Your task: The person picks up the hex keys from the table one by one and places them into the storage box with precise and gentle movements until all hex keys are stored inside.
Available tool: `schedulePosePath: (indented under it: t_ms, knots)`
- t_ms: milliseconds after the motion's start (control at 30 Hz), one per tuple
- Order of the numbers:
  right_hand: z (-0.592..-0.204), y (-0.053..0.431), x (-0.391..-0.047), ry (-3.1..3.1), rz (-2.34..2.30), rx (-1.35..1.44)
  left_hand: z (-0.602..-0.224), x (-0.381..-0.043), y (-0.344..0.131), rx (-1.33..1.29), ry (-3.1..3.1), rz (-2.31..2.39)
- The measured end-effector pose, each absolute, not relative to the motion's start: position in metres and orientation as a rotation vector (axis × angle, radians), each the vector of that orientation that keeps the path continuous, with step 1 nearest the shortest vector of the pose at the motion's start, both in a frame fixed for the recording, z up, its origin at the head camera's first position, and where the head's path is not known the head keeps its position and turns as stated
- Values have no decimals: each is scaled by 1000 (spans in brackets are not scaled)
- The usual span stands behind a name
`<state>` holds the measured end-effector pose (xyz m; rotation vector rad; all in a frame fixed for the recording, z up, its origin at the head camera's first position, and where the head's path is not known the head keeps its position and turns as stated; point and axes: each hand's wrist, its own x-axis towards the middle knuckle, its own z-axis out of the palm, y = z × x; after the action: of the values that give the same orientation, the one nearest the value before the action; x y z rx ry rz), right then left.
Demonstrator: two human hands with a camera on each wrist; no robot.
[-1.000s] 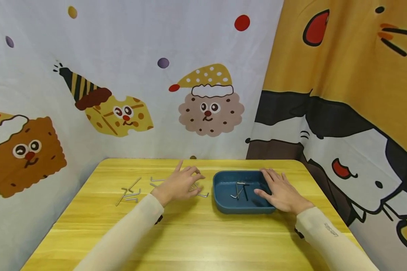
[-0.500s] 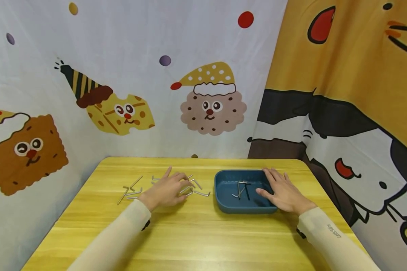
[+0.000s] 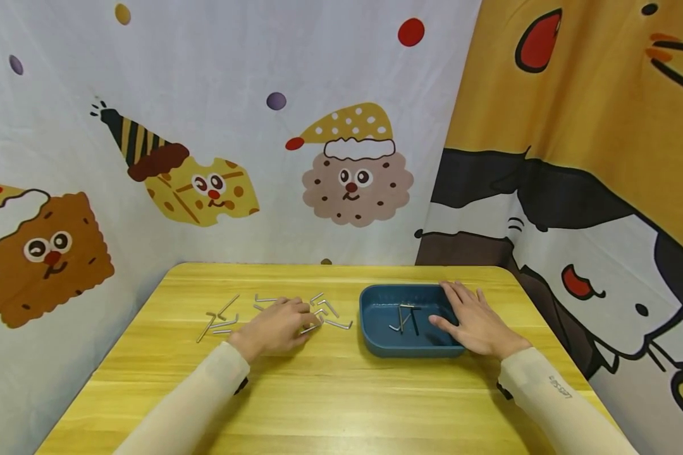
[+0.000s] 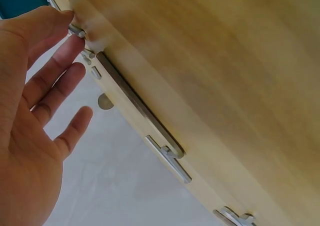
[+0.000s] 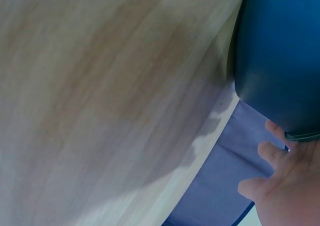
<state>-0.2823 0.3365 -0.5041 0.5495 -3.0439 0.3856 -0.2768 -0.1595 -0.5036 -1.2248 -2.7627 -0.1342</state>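
Observation:
My left hand is low over a loose group of L-shaped hex keys on the left half of the table. In the left wrist view its thumb and index finger pinch the end of a silver hex key, while the other fingers are spread. A longer hex key lies just beyond them. My right hand rests over the right end of a blue tray, thumb extended inside the rim and fingers laid along the outside. Inside the tray are several hex keys, one of them black.
More hex keys lie farther left on the wood-grain table. Others sit between my left hand and the tray. A cartoon-printed curtain hangs behind the table's far edge and along the sides.
My left hand has moved left, away from the tray, then down among the hex keys, where its thumb and index finger close on one. My right hand stays at the tray.

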Motion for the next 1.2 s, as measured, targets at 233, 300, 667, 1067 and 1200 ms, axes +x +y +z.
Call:
schedulePosePath:
  t_ms: [233,300,667,1067,1200]
  knots:
    - [-504,337,-281,-3043,382,545,-503,-273,-159,-1293,-2712,-122]
    - [-503,337,-281,-3043,378,541,-502,-272,-158,-1314,-2690,-114]
    - [-505,337,-283,-3044,358,542,-500,-269,-157,-1248,-2790,-125]
    - [-507,337,-283,-3040,377,543,-502,-270,-156,-1231,-2833,-64]
    - [-506,337,-282,-3039,376,541,-502,-268,-154,-1207,-2840,-57]
